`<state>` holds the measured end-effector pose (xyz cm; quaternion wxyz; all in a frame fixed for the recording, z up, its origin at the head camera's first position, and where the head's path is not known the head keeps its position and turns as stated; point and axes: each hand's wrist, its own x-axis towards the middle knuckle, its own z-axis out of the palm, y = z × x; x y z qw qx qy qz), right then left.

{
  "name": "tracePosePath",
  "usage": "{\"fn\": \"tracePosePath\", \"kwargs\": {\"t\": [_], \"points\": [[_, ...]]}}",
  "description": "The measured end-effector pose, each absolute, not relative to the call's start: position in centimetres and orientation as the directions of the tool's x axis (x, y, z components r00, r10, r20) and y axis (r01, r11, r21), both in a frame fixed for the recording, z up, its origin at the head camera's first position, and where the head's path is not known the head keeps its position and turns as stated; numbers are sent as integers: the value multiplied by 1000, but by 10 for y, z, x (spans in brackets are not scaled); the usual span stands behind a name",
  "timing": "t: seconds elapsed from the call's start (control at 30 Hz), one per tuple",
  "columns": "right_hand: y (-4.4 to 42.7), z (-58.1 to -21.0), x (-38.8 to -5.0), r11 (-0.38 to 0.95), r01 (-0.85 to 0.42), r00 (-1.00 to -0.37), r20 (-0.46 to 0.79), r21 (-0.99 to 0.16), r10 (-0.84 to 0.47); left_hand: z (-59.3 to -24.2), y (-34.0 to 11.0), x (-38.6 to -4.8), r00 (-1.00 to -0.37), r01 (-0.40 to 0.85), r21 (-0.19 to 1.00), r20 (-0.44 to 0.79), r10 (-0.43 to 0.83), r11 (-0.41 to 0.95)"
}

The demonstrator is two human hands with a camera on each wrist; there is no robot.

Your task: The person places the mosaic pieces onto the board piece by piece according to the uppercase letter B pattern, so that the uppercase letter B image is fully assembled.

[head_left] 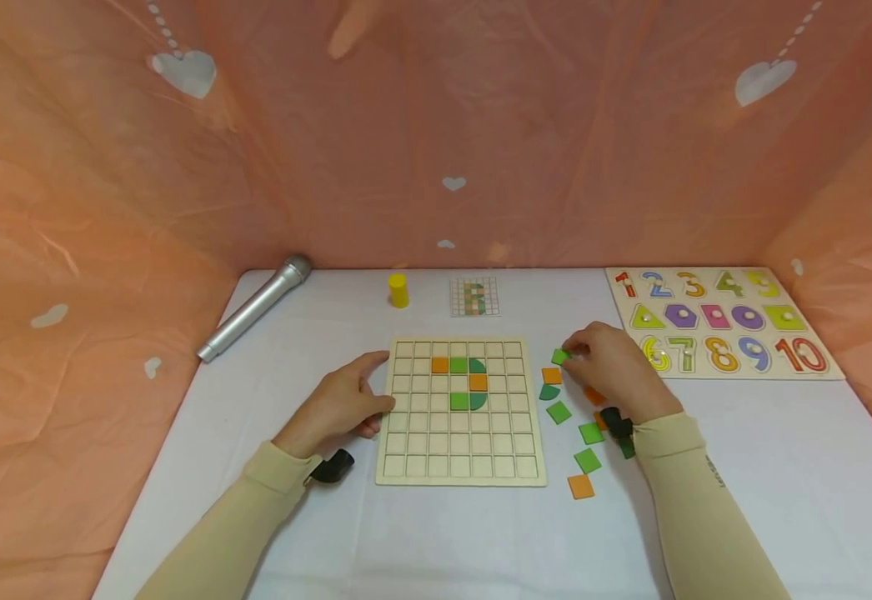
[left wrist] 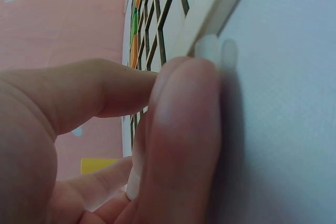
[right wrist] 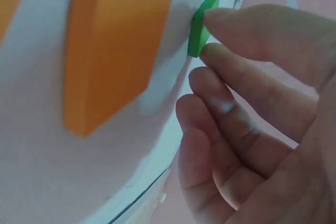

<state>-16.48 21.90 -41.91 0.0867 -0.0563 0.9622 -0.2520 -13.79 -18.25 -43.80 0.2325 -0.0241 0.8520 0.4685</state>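
R hand (head_left: 612, 367) pinches green tile (head_left: 559, 357), best lightly, by edges; L hand (head_left: 340, 400), splayed against board (head_left: 460, 442), shd just steady it.

We read numbers 1 to 10 on the board (head_left: 699, 333); the right sleeve (head_left: 699, 508) bears print too small to make out.

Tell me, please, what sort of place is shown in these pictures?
Probably a play or filming corner: heart-printed cloth surrounds the back and sides of a white-topped table, where a grid board lies beside loose tiles, with a number puzzle behind to the right.
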Motion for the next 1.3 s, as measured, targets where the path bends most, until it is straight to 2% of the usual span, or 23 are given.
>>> {"fn": "tracePosePath", "kwargs": {"t": [0.4,0.7,0.97,1.3], "points": [[219,-418,-165,863,-29,-973,-183,-505,-140,-436,-181,-136,-900,-244,781,-403,167,575],[216,-415,-162,853,-44,-978,-153,-520,-143,-436,-179,-134,-898,-241,785,-404,177,571],[183,-412,-163,836,-120,-968,-125,-536,-219,-436,-180,-135,-898,-242,785,-404,175,571],[114,-415,-167,794,-328,-916,-31,-512,-399,-437,-180,-135,-896,-241,785,-406,181,570]]}}
